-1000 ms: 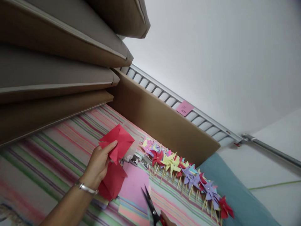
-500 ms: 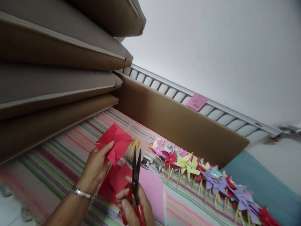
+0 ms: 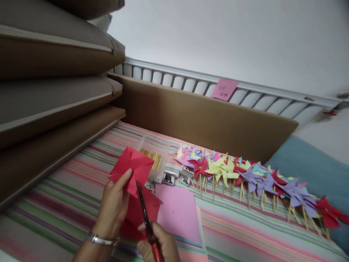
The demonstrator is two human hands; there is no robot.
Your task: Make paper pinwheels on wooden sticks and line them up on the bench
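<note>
My left hand (image 3: pixel 116 198) pinches a red paper square (image 3: pixel 133 163) along its lower edge, thumb on top. Slits run from the square's corners toward its middle. Red-handled scissors (image 3: pixel 144 211) are gripped in my right hand (image 3: pixel 160 242), their dark blades pointing up at the square's lower right corner. The blades look nearly closed; whether paper lies between them I cannot tell. Beneath my hands lie more red paper sheets (image 3: pixel 148 203), beside a stack topped by a pink sheet (image 3: pixel 177 209).
A clear plastic box (image 3: pixel 163 153) of thin wooden sticks (image 3: pixel 152 158) stands behind the square. Two small boxes (image 3: pixel 169 178) sit near it. Finished pinwheels (image 3: pixel 223 169) run along the right. A brown board (image 3: pixel 201 122) backs the striped cloth (image 3: pixel 62 198); cushions (image 3: pixel 54 102) are piled left.
The scissors have moved left and turned, bringing their tips to the red square; the blades have come together. The camera view has turned and levelled slightly. My left hand keeps its hold.
</note>
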